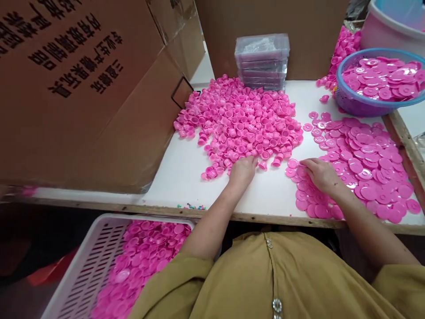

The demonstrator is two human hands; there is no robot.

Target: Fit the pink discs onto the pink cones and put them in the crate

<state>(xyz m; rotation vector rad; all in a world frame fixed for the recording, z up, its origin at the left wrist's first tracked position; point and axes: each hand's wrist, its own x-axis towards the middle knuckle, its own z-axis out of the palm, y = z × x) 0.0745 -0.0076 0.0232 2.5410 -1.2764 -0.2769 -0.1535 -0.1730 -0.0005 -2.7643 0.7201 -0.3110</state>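
Note:
My left hand (244, 170) is at the near edge of a heap of small pink toy cups (245, 117). Its fingers are bent together among the cups, and their tips are partly hidden, so what they hold does not show. To the right, my right hand (321, 175) reaches over a spread of flat round pink toy saucers (365, 150). Its thumb and fingers come together at the edge of a small saucer (292, 163) on the left side of that spread.
Clear plastic boxes (262, 62) are stacked behind the cups. A big cardboard box (83, 110) stands left. At the back right, a blue-purple basket (352, 99) holds more saucers. A white crate (89, 270) of pink pieces sits below the wooden table edge (265, 218).

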